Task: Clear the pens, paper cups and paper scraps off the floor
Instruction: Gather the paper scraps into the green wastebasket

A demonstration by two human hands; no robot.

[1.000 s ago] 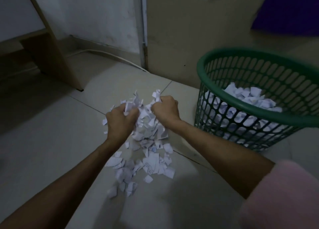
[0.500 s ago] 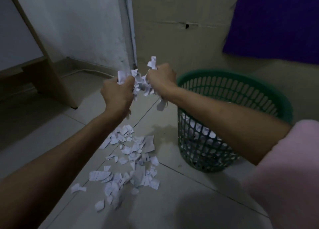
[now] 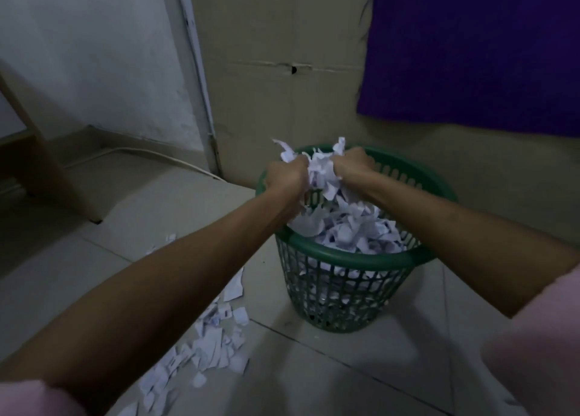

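Two hands, left hand (image 3: 287,177) and right hand (image 3: 353,166), fingers curled gripping one wad of scraps (image 3: 321,174) over one green basket (image 3: 345,255). Loose scraps (image 3: 213,343) on floor (image 3: 329,368), uncountable.

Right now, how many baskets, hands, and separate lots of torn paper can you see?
Green basket: 1
Hands: 2, left hand and right hand
Paper lots: 3, held bunch, heap in basket, scraps on floor
Total: 6
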